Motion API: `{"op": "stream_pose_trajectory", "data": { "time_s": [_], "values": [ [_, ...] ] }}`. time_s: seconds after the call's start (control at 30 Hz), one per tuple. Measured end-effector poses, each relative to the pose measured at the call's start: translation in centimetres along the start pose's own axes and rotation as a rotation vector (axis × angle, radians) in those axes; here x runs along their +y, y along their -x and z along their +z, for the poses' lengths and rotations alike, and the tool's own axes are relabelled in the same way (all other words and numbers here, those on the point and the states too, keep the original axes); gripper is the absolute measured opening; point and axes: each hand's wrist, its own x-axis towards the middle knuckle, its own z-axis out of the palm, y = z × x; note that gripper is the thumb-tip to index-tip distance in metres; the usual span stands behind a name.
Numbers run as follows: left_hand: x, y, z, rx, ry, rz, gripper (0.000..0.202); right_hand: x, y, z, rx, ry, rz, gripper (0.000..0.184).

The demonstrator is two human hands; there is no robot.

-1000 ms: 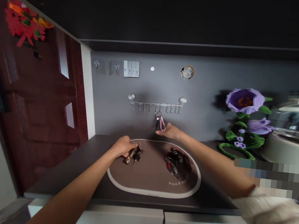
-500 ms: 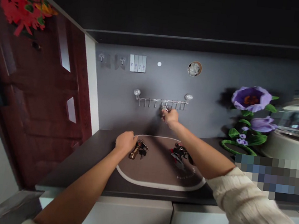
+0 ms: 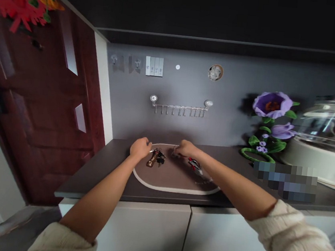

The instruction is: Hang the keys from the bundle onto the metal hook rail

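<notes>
My left hand (image 3: pixel 140 148) rests at the left rim of a brown oval mat (image 3: pixel 167 180) with a pale border. Its fingers are loosely curled, thumb apart, beside a bunch of keys (image 3: pixel 156 158) with a brown fob. My right hand (image 3: pixel 185 148) is low over the mat's back edge, fingers closed and pointing down. They pinch a small shiny thing, mostly hidden by the fingers. Another bunch of keys with red and silver parts (image 3: pixel 195 166) lies under my right forearm. Above, a clear rail (image 3: pixel 181 107) with several bare hooks is fixed to the grey wall.
Purple flowers (image 3: pixel 272 105) and a white appliance with a clear top (image 3: pixel 328 148) stand at the right. A dark cabinet (image 3: pixel 228 15) overhangs the counter (image 3: pixel 98 174). To the left is a dark red door (image 3: pixel 43 127). Two small hooks (image 3: pixel 137 63) hang on the wall.
My right hand has come down from the hook rail to the back of the mat, with a small shiny thing in its fingers. My left hand stays beside the keys. The view has shifted slightly.
</notes>
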Motion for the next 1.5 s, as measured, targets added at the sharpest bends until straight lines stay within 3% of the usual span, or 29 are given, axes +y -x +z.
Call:
{"op": "stream_pose_trajectory", "data": {
  "time_s": [0.1, 0.17, 0.27, 0.33, 0.47, 0.63, 0.9, 1.0, 1.1, 1.17, 1.3, 1.5],
  "values": [
    [0.2, 0.1, -0.4, -0.060, 0.274, 0.035, 0.023, -0.4, 1.0, -0.3, 0.003, 0.202, -0.092, 0.028],
    [0.5, 0.4, -1.0, -0.179, 0.539, 0.052, 0.030, -1.2, 1.4, -1.3, -0.105, 0.145, -0.160, 0.028],
    [0.8, 0.6, -1.9, -0.413, 0.924, 0.051, 0.042, -1.9, 1.6, -2.6, -0.452, -0.273, -0.246, 0.035],
    [0.7, 0.5, -2.4, -0.492, 1.096, 0.008, 0.050, -1.7, 1.5, -2.7, -0.532, -0.586, -0.255, 0.042],
    [-0.1, -0.1, -2.4, -0.538, 1.224, -0.101, 0.058, 0.2, 0.2, -1.3, -0.456, -0.955, -0.168, 0.057],
    [-1.1, -0.8, -1.7, -0.624, 1.249, -0.161, 0.060, 2.3, -0.9, 0.3, -0.402, -1.041, -0.055, 0.058],
    [-0.7, -1.1, -1.6, -0.531, 1.181, -0.169, 0.058, 0.6, -1.5, -0.1, -0.321, -1.002, -0.077, 0.057],
    [-0.7, -1.5, -0.9, -0.362, 1.075, -0.109, 0.051, -0.6, -2.2, 0.5, -0.265, -0.932, -0.092, 0.051],
    [-1.2, -1.9, 0.2, -0.125, 0.850, -0.020, 0.030, -1.6, -3.2, 1.7, -0.177, -0.828, -0.102, 0.030],
    [-1.6, -2.2, 0.9, -0.037, 0.659, 0.037, 0.019, -1.9, -3.9, 2.7, -0.087, -0.707, -0.097, 0.017],
    [-2.2, -2.5, 1.4, 0.031, 0.384, 0.164, 0.015, -2.1, -5.1, 4.3, 0.047, -0.339, -0.148, 0.004],
    [-2.3, -2.5, 1.6, 0.025, 0.242, 0.239, 0.016, -1.8, -5.4, 5.2, 0.083, 0.191, -0.207, 0.013]
  ]
}}
